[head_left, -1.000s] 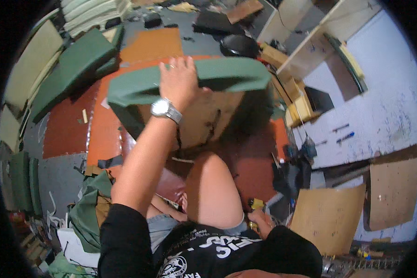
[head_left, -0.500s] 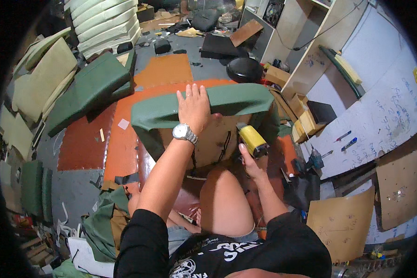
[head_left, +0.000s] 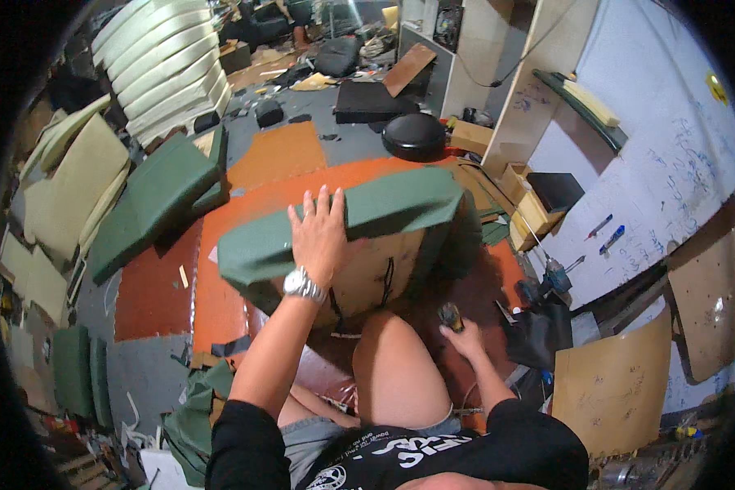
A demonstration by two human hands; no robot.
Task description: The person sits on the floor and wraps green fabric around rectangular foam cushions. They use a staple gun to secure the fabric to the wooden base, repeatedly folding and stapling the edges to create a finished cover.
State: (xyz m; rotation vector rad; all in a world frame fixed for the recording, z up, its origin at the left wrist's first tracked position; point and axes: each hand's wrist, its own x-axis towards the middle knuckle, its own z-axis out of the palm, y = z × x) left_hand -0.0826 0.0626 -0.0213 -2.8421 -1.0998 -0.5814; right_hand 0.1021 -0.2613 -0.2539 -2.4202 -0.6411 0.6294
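Note:
A green-covered seat cushion [head_left: 367, 204] stands tilted in front of my knees, its bare board underside [head_left: 376, 269] facing me with dark cords hanging on it. My left hand [head_left: 318, 237], a metal watch on its wrist, lies flat on the cushion's upper edge with fingers stretched. Lower right of the cushion and apart from it, my right hand [head_left: 467, 341] grips a staple gun [head_left: 451, 317], seen nearly end-on. The fingers are partly hidden around its handle.
Green padded pieces [head_left: 159, 200] and cream foam [head_left: 69, 180] lie at the left, by a tall foam stack [head_left: 163, 73]. A black round cushion [head_left: 414, 135] sits beyond. At right are a drill [head_left: 556, 276], a wooden box [head_left: 535, 216] and a brown board [head_left: 612, 392].
My right hand has drawn the staple gun down and away from the cushion's underside, turning it end-on. My left hand stays on the cushion's edge. The whole view has shifted slightly.

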